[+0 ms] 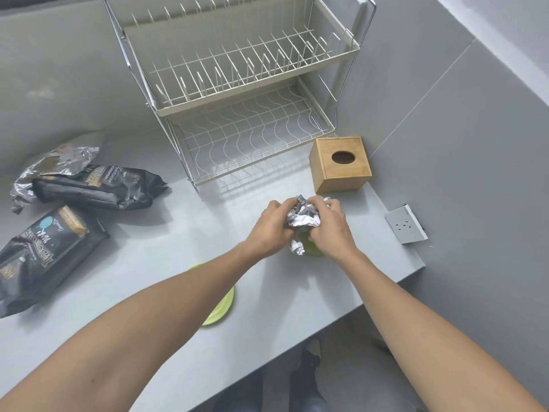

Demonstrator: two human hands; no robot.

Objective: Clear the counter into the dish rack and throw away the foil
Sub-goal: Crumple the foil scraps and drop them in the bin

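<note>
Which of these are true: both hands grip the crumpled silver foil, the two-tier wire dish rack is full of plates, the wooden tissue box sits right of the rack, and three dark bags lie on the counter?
1. Both the left hand and right hand grip the crumpled silver foil. True.
2. The two-tier wire dish rack is full of plates. False: both tiers are empty.
3. The wooden tissue box sits right of the rack. True.
4. Three dark bags lie on the grey counter. False: two dark bags.

Two black crinkled plastic pouches (98, 185) (44, 254) are lying on the grey counter (166, 233); their gold and white lettering is showing too blurred to read.
</note>
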